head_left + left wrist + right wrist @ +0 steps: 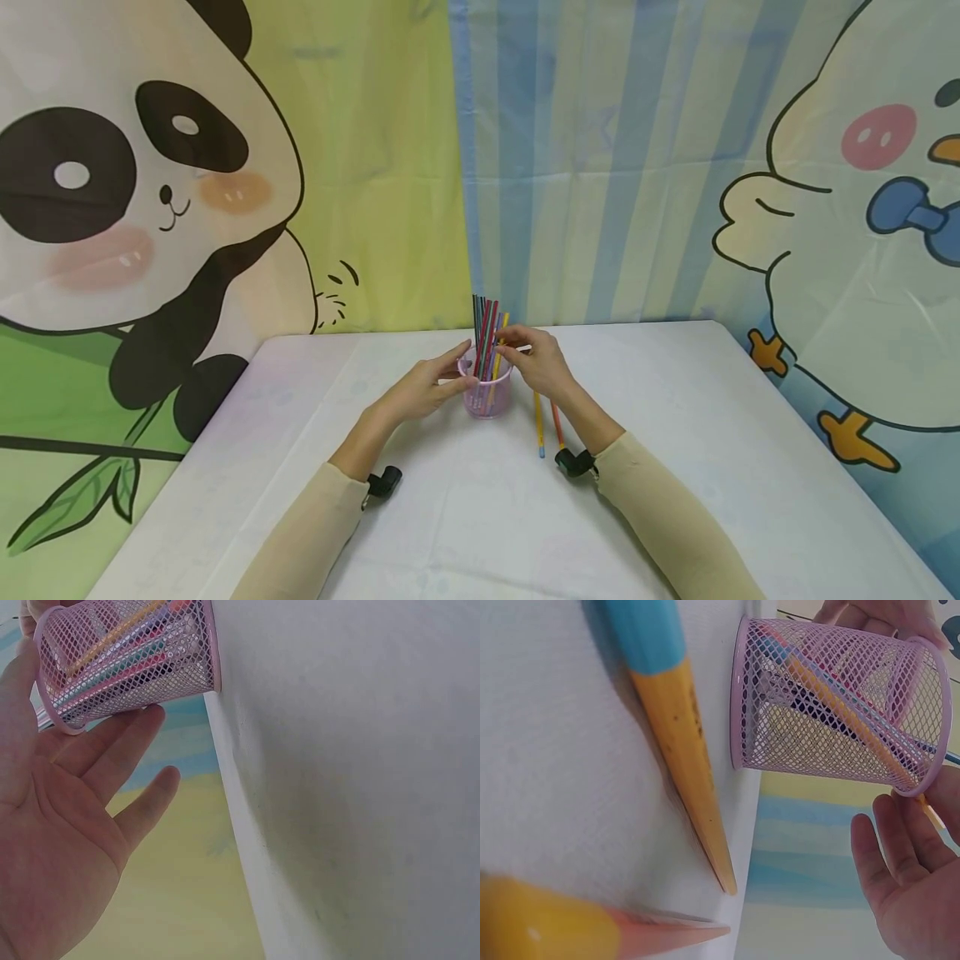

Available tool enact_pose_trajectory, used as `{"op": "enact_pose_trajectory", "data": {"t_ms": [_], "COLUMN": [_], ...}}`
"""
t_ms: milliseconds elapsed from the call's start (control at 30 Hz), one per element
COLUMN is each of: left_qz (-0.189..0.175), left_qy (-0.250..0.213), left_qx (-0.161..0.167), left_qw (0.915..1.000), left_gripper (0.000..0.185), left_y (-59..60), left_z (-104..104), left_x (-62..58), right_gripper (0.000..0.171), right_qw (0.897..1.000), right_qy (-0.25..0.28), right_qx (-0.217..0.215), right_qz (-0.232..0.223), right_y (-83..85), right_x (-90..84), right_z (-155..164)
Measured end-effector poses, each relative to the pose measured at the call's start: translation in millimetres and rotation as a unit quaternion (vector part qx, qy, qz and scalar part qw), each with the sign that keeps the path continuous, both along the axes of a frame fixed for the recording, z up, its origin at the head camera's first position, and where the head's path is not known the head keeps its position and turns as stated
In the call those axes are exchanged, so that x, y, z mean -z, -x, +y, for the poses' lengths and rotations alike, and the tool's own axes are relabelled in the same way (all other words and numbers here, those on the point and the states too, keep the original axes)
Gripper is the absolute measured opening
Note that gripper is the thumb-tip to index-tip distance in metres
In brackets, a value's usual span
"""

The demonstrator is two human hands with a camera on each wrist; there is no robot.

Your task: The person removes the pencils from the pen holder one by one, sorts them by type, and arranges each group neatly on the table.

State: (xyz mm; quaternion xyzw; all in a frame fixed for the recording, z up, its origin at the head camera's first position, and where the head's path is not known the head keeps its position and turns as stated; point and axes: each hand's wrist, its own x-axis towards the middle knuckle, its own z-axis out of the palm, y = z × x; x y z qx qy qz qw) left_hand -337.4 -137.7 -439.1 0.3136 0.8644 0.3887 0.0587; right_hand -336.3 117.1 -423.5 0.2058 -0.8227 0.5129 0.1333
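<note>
Head view: your right hand (542, 362) hides part of the mesh cup (487, 398) rim and pinches a yellow pencil (498, 350) standing among the cup's pencils.

Left wrist view: your left hand (64, 817), fingers straight, touches the cup's side.

Right wrist view: two pencils (679, 742) lie beside the cup, ends cut off.

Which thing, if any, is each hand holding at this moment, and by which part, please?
The right hand pinches a yellow pencil near its top, above the pink mesh cup. The left hand rests straight fingers against the cup's side near the rim.
</note>
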Motion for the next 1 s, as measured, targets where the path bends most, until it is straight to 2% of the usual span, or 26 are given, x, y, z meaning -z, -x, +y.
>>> {"op": "enact_pose_trajectory", "data": {"t_ms": [533,767,1000], "left_qz": [0.006,0.002,-0.002], "left_qy": [-0.009,-0.004,-0.007], "left_qx": [0.000,-0.002,-0.001], "left_qw": [0.9999,1.0000,1.0000], "left_gripper": [0.078,0.078,0.078], "left_y": [0.8,1.2,1.3], "left_z": [0,0,0], "left_x": [0.3,-1.7,-0.5], "right_gripper": [0.022,0.021,0.024], "right_qw": [0.998,0.995,0.987], "right_qy": [0.026,0.073,0.151], "right_qx": [0.042,0.046,0.014], "right_qz": [0.024,0.042,0.051], "right_y": [2.6,-0.4,1.6], "right_x": [-1.7,-8.7,-8.6], "right_z": [4,4,8]}}
